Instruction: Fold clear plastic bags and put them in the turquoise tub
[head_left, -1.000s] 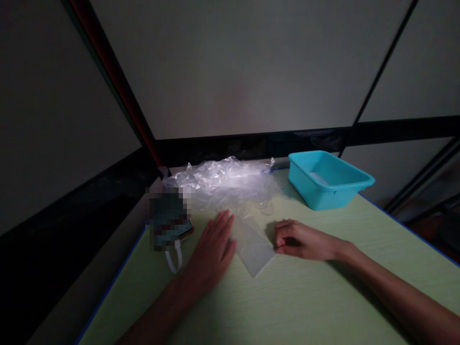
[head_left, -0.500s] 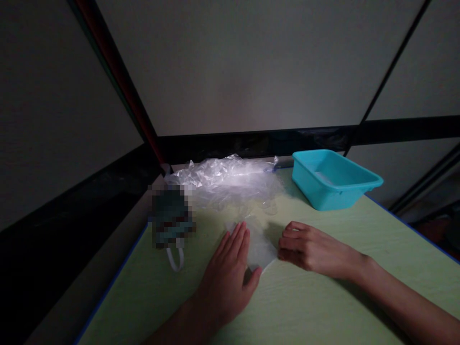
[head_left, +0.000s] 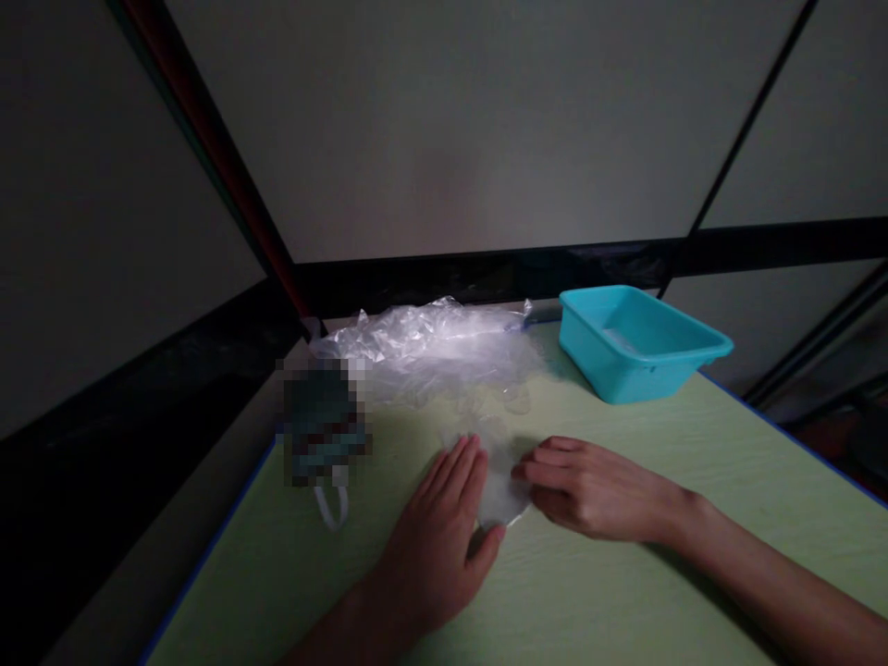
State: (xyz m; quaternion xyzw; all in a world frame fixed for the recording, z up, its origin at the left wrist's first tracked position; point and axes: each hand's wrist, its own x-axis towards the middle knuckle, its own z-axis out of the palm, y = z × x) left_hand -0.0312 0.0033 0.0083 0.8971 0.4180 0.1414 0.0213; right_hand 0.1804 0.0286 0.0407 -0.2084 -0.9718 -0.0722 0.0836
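A thin, translucent plastic sheet (head_left: 500, 490) lies on the table in front of me; whether it is a bag or a glove I cannot make out. My left hand (head_left: 444, 527) rests flat over its left side, fingers stretched forward and thumb apart at the near edge. At the sheet's right edge, my right hand (head_left: 575, 486) has its fingers curled together with the fingertips on the plastic. Its thumb is hidden. Just beyond is a crumpled heap of thin clear plastic (head_left: 444, 347), its front pieces reaching toward the sheet.
A turquoise plastic basin (head_left: 635, 356) stands at the back right with something pale inside. On the left is a blurred-out dark green item (head_left: 323, 421) with a white loop (head_left: 333, 504). The pale green table (head_left: 575, 601) has blue edges and meets a panelled wall behind.
My right hand has moved left onto the sheet's right edge, and that edge now reaches less far right. The left hand stays pressed in place. The view has shifted slightly.
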